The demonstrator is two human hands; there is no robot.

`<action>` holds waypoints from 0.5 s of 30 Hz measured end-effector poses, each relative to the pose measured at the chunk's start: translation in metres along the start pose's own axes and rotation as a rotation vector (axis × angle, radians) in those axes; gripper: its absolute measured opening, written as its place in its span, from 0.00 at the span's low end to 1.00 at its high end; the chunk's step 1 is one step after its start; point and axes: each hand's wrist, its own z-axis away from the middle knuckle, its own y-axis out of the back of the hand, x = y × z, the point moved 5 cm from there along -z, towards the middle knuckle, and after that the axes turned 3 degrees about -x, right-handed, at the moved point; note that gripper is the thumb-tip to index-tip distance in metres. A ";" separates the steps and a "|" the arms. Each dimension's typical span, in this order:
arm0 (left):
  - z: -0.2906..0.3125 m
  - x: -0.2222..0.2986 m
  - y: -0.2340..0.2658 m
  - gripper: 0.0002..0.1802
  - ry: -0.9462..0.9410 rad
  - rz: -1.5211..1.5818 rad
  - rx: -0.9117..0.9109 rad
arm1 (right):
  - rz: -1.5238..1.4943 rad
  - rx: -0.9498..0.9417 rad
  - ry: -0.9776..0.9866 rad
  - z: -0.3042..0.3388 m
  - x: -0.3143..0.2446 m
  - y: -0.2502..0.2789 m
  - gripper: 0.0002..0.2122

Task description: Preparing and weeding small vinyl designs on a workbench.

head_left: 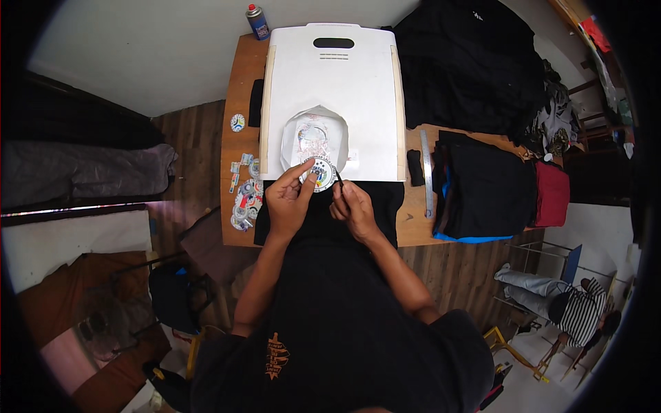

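Observation:
Between the fingers and thumb of my left hand (288, 203) is a round white patch (322, 180) printed with a colourful emblem and a ring of lettering. My right hand (354, 210) grips a thin black pointed tool (338, 177) against the patch's right edge; its exact kind is not clear. Both hands are close together at the near edge of a white panel (365, 89) with a dark slot and tape down its sides. Just beyond the patch, a many-sided white paper tray (342, 131) sits on the panel, with reddish-marked scraps (311, 141) inside.
Loose patches (246, 203) are heaped on the wooden table (240, 82) at left, with one round patch (237, 122) apart. A spray can (257, 22) stands behind. To the right are a metal ruler (427, 172), folded dark cloth (489, 186) and another person (582, 310).

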 end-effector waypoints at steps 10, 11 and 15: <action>-0.002 0.001 -0.001 0.17 0.005 0.019 0.004 | 0.005 0.011 -0.008 -0.001 -0.002 -0.001 0.17; -0.001 0.001 0.000 0.17 0.005 0.019 0.004 | 0.005 0.011 -0.008 -0.001 -0.002 -0.002 0.17; -0.001 -0.001 -0.001 0.17 0.018 0.027 0.000 | -0.005 0.014 0.002 -0.001 -0.002 -0.002 0.16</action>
